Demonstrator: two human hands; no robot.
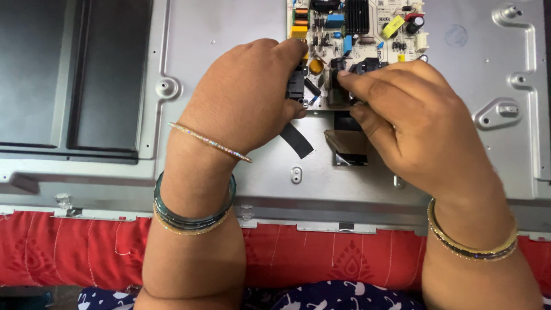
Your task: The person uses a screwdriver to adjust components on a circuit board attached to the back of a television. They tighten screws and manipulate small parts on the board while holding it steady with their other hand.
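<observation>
Nearest me: red patterned quilted cloth (69, 252) under large grey sheet-metal back panel (229, 34). One black tape strip (297, 140) and one brown flat ribbon cable (344, 143) lie on panel just below my hands. My left hand (244, 100) pinches black connector block (296, 83) at near edge of one white circuit board (350, 28). My right hand (410, 117), fingers pressed together, grips second black plug (336, 86) beside it. Board sits at far edge, centre.
</observation>
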